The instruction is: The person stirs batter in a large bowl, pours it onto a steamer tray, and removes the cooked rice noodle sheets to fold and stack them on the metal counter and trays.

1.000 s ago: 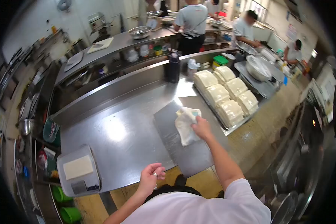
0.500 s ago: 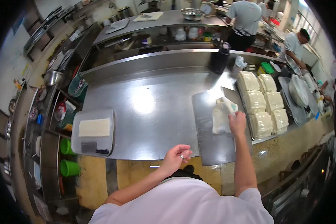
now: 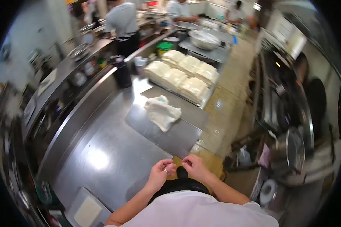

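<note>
My left hand (image 3: pixel 162 173) is in front of my waist by the table's near edge, its fingers loosely bent and apart, with a ring on one finger. Close beside it, my right hand (image 3: pixel 195 167) has loosely curled fingers and holds nothing that I can see. The hands do not touch each other. Beyond them, a crumpled white cloth (image 3: pixel 161 113) lies on flat metal sheets (image 3: pixel 178 139) on the steel table (image 3: pixel 102 130). Neither hand touches the cloth.
Stacked white slabs (image 3: pixel 189 64) fill a metal tray (image 3: pixel 204 103) past the cloth. A dark flask (image 3: pixel 122 72) stands by the table's raised back edge. A plastic tray with a pale slab (image 3: pixel 88 212) is at lower left. Stoves (image 3: pixel 282 102) line the right. Several people work behind.
My right hand has let go of the white cloth and drawn back beside my left hand. The view has swung to the right, bringing the stoves into sight.
</note>
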A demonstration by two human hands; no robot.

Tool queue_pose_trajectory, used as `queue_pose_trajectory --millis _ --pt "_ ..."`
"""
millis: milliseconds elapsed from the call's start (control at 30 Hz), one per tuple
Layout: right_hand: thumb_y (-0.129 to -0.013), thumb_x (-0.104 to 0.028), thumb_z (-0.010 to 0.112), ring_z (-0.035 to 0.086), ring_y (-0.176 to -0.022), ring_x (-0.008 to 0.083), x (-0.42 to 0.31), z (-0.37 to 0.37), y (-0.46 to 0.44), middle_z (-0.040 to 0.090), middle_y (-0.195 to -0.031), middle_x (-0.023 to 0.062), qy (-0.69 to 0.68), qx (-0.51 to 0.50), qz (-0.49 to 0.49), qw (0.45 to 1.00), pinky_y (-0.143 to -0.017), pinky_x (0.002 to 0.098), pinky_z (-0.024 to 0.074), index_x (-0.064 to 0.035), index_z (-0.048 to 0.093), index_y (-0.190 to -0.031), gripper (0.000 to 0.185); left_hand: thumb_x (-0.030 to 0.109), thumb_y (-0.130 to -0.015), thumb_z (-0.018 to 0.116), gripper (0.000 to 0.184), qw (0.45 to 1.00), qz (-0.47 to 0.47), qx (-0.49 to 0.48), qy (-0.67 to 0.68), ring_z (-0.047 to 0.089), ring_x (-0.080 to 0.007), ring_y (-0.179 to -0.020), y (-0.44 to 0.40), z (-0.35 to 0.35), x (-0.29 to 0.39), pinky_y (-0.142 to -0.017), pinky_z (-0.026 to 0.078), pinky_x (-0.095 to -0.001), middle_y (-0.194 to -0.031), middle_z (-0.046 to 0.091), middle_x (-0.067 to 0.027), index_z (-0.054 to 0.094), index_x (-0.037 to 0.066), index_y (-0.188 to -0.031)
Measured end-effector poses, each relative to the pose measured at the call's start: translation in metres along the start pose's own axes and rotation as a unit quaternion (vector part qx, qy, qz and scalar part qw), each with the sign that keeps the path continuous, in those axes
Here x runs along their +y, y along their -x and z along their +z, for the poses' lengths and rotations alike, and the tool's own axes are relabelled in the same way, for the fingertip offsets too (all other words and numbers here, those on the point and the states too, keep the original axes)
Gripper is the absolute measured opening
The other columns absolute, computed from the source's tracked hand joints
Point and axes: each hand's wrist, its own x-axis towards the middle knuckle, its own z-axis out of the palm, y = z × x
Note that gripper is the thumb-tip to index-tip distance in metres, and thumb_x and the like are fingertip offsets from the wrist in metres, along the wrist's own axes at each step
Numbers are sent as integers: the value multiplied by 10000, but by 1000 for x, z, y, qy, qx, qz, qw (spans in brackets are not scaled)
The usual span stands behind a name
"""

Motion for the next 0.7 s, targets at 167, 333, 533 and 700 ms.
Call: queue_pose_trajectory --millis 167,333,533,700 --pt "-909 -159 703 700 -835 298 -8 16 92 690 -936 170 18 88 105 990 -752 387 560 5 708 -991 183 122 -1037 605 265 988 -69 -121 -72 685 -188 -946 -2 1 -30 -813 577 -331 -1117 692 -124 576 -13 -1263" --pt "-908 -163 718 711 -834 273 -9 18 168 711 -919 154 10 197 146 970 -752 380 560 2 707 -1013 195 160 -1024 643 298 961 -128 -227 -89 680 -182 -945 18 44 -50 -778 587 -326 -1107 693 -108 578 -1 -1267" --pt "-921 -167 679 705 -863 343 -25 2 256 719 -956 181 16 303 201 931 -776 424 554 -10 699 -1023 189 145 -1027 628 304 916 -169 -337 -139 683 -201 -947 64 107 -71 -766 607 -348 -1137 681 -119 562 -10 -1281" --pt "-924 -164 672 703 -869 352 -18 -1 362 717 -954 189 -7 402 240 884 -771 438 550 -11 691 -1051 199 111 -1028 609 284 865 -180 -425 -197 681 -204 -938 112 167 -116 -761 608 -357 -1127 678 -121 561 -14 -1278"
